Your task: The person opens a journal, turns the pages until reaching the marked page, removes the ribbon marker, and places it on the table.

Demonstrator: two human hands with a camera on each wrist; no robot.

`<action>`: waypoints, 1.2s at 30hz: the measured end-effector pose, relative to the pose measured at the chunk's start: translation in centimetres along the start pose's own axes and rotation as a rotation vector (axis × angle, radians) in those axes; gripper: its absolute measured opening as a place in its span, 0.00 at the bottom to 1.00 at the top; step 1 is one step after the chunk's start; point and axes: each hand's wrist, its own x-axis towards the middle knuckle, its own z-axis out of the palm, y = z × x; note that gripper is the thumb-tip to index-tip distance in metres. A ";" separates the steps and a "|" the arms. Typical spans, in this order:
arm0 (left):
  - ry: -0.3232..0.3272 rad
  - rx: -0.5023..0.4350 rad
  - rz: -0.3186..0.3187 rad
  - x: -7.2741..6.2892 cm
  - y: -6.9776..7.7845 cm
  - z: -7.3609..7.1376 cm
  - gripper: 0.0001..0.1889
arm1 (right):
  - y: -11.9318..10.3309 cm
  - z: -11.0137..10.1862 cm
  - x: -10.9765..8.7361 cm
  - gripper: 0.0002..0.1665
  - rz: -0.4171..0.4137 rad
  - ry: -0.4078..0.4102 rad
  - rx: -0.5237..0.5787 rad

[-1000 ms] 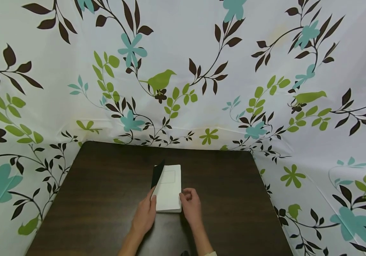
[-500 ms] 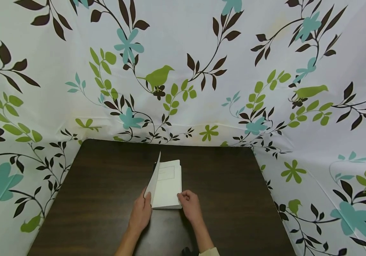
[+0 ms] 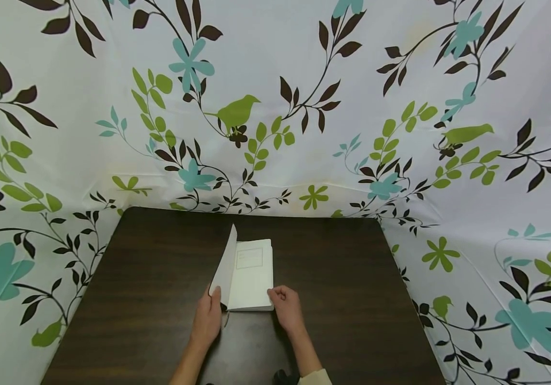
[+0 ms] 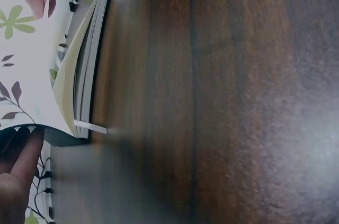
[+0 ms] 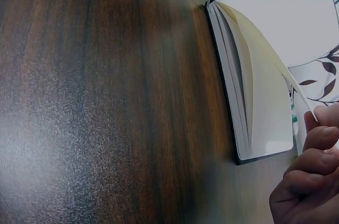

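Note:
A dark-covered notebook (image 3: 252,283) with cream pages lies on the table, its front cover (image 3: 224,267) raised and tilted to the left. My left hand (image 3: 206,318) grips that cover at its outer edge, thumb on the inner side, fingers behind it. A printed box outline shows on the first page. My right hand (image 3: 287,309) is at the page's right edge; in the right wrist view its thumb and finger (image 5: 312,173) pinch a lifted page (image 5: 265,49). A thin pale ribbon marker (image 4: 91,126) sticks out at the bottom of the spine.
The dark wooden table (image 3: 352,294) extends around the notebook on all sides. Behind and beside it hangs a white cloth (image 3: 275,64) printed with leaves, flowers and birds. A small black object (image 3: 282,377) shows at the bottom edge of the head view.
My left hand has swung the front cover leftward, opening the notebook wider and baring its first page. The ribbon has come into sight. My right hand stays at the right edge.

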 end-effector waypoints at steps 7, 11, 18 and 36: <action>-0.045 -0.072 -0.084 -0.3 -1.6 -1.1 0.26 | 0.2 0.2 0.2 0.18 -0.014 0.003 0.010; -0.100 -0.158 -0.122 -0.2 -0.1 -1.7 0.26 | 0.1 0.4 0.3 0.23 -0.054 -0.034 0.050; -0.081 -0.118 -0.138 -0.2 0.6 -1.7 0.29 | -0.9 1.5 0.4 0.32 -0.068 -0.169 0.098; -0.130 -0.225 -0.256 0.3 0.7 -2.5 0.25 | -0.7 6.4 0.2 0.28 -0.340 -0.467 -0.127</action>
